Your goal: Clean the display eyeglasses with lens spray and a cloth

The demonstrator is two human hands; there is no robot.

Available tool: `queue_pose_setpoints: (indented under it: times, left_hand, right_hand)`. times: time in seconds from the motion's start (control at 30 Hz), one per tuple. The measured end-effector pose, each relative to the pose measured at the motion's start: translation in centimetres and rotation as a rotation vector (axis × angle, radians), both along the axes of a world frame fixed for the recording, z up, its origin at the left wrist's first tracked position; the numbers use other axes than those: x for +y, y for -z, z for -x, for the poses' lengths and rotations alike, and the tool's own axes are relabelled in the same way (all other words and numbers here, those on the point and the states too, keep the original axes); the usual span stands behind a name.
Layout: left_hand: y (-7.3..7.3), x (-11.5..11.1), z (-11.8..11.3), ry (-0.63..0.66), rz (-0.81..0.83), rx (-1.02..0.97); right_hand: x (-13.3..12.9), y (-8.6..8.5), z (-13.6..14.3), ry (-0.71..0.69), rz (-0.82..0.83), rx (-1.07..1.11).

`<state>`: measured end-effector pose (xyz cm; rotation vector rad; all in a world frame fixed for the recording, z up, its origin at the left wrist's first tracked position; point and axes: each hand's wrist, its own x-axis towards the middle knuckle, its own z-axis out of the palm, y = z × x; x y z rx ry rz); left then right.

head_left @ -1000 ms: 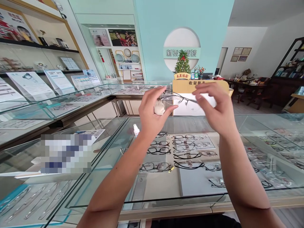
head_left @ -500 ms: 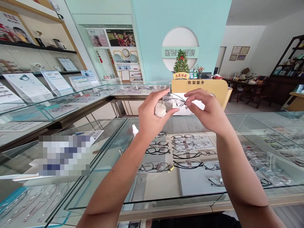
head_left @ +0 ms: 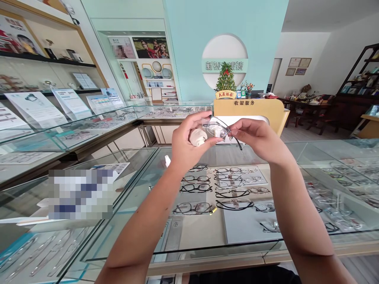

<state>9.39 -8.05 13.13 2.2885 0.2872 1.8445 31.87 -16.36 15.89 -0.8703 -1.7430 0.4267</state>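
Observation:
A pair of thin dark-framed glasses (head_left: 218, 127) is held up over the display counter between both hands. My left hand (head_left: 187, 142) grips the left side of the frame with thumb and fingers, and a crumpled off-white cloth (head_left: 197, 137) is tucked in its palm. My right hand (head_left: 255, 139) pinches the frame's right side near the hinge. A dark temple arm points down to the right below the right fingertips. Part of the frame is hidden behind the left fingers.
Beneath the hands, a glass display counter (head_left: 201, 244) holds rows of glasses (head_left: 197, 187). A white bottle tip (head_left: 167, 160) shows beside the left wrist. Papers (head_left: 118, 167) lie on the glass at the left. A yellow cash desk (head_left: 251, 107) stands ahead.
The glasses have turned, so a lens now faces the camera more and a temple arm hangs into view. My right hand has shifted slightly down and its fingers have drawn closer together.

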Motion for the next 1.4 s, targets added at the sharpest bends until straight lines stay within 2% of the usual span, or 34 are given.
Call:
queue_pose_setpoints:
  times: [0.1, 0.2, 0.37, 0.43, 0.57, 0.7, 0.9, 1.03, 1.2, 1.27, 1.33, 1.4]
  left_hand:
    - [-0.1, 0.0, 0.0, 0.025, 0.038, 0.014]
    - [-0.4, -0.2, 0.0, -0.016, 0.083, 0.024]
    - [-0.8, -1.7, -0.2, -0.175, 0.081, -0.218]
    - [-0.9, -2.8, -0.5, -0.162, 0.099, -0.177]
    - [-1.1, -4.3, -1.0, -0.051, 0.233, -0.072]
    - [-1.1, -4.6, -1.3, -0.03, 0.361, -0.112]
    - [-1.4, -4.7, -1.2, -0.046, 0.483, -0.127]
    - [-1.5, -4.4, -1.1, -0.044, 0.531, -0.126]
    - [-1.8, -3.4, -0.3, -0.118, 0.518, -0.13]
    - [-2.1, -3.3, 0.4, -0.144, 0.473, -0.077]
    - [-2.5, -3.4, 1.3, -0.162, 0.428, 0.063]
    - [-2.6, -3.4, 2.3, -0.178, 0.392, 0.259]
  right_hand:
    - [0.0, 0.0, 0.2, 0.013, -0.023, 0.003]
    - [0.2, 0.0, 0.4, 0.06, -0.076, 0.031]
    - [0.8, 0.6, 1.0, 0.209, -0.185, 0.076]
    - [0.9, 0.9, 1.7, 0.284, -0.256, 0.1]
    - [0.6, 1.4, 3.7, 0.387, -0.429, 0.046]
    - [0.2, 1.5, 5.1, 0.399, -0.493, -0.041]
    - [0.0, 1.7, 5.3, 0.429, -0.485, -0.062]
    - [-0.2, 1.8, 5.5, 0.445, -0.492, -0.123]
    - [-1.4, 1.6, 6.1, 0.407, -0.465, -0.159]
    - [-1.9, 1.4, 6.0, 0.374, -0.454, -0.167]
    - [-2.2, 1.1, 5.4, 0.367, -0.457, -0.155]
    - [-2.0, 1.2, 4.1, 0.466, -0.461, -0.07]
